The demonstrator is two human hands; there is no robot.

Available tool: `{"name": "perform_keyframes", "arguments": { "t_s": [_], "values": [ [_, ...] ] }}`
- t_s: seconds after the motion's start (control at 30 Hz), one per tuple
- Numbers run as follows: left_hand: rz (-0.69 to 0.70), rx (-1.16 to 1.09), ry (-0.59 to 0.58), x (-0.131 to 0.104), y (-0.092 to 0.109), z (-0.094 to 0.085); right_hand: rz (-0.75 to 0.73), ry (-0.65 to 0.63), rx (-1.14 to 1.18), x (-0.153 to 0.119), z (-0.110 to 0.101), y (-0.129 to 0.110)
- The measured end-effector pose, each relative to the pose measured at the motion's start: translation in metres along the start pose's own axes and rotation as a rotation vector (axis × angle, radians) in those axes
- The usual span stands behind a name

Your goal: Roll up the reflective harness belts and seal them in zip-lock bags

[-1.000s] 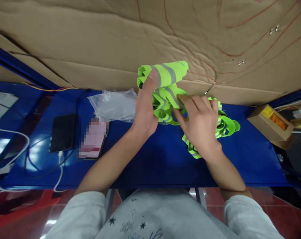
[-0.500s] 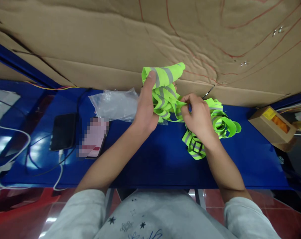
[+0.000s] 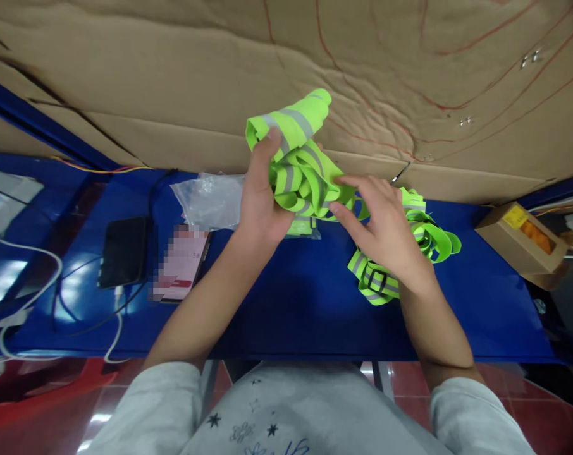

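My left hand (image 3: 265, 196) is wrapped round a bundled neon-green reflective strap (image 3: 291, 126) with grey bands, its thumb pressing on the rolled upper part. Loose folds of the strap hang below the roll, raised over the table. At the right side of these folds, my right hand (image 3: 386, 227) has thumb and fingers spread apart, fingertips at the fabric. Beneath and behind my right hand lies more green reflective strapping (image 3: 431, 240) in loops, with a black buckle (image 3: 375, 280). A clear plastic bag (image 3: 210, 199) lies left of my left hand, and a packed green item (image 3: 301, 226) shows below the bundle.
The blue table (image 3: 310, 303) meets a cardboard panel (image 3: 172, 82) at the back. On the left are a black phone (image 3: 123, 251) on a white cable and a second phone (image 3: 182, 262) with a lit screen. A cardboard box (image 3: 521, 243) stands at the right.
My left hand has moved left and up with the bundled strap. My right hand's fingers have spread from a pinch on the strap. The packed green item shows more below.
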State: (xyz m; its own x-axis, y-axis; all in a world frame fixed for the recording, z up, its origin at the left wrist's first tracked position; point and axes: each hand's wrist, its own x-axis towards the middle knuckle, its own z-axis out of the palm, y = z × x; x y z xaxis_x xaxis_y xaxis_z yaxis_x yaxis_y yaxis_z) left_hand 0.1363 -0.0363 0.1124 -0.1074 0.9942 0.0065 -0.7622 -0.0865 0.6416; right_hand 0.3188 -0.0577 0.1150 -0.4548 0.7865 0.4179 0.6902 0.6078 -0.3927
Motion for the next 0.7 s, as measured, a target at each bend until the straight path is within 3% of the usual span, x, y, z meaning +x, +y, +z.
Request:
{"name": "perform_keyframes", "arguments": {
  "t_s": [0.07, 0.13, 0.23, 0.33, 0.5, 0.7],
  "values": [
    [0.023, -0.005, -0.045, 0.002, 0.004, -0.002, 0.001, 0.001, -0.116, -0.001, -0.003, 0.002],
    [0.036, -0.030, -0.038, 0.004, 0.005, -0.004, 0.000, 0.094, -0.210, -0.004, -0.005, -0.001],
    [0.046, -0.045, -0.002, 0.004, 0.005, -0.003, -0.178, 0.223, -0.165, -0.010, -0.004, -0.017],
    [0.045, -0.012, -0.020, 0.000, 0.004, 0.000, -0.314, 0.128, -0.075, -0.014, 0.006, -0.033],
    [0.048, -0.010, -0.037, -0.007, 0.006, 0.004, -0.017, -0.014, -0.187, -0.010, 0.029, -0.029],
    [-0.045, -0.058, -0.045, -0.009, 0.003, 0.005, 0.011, -0.107, 0.026, -0.007, 0.026, -0.014]
  ]
}}
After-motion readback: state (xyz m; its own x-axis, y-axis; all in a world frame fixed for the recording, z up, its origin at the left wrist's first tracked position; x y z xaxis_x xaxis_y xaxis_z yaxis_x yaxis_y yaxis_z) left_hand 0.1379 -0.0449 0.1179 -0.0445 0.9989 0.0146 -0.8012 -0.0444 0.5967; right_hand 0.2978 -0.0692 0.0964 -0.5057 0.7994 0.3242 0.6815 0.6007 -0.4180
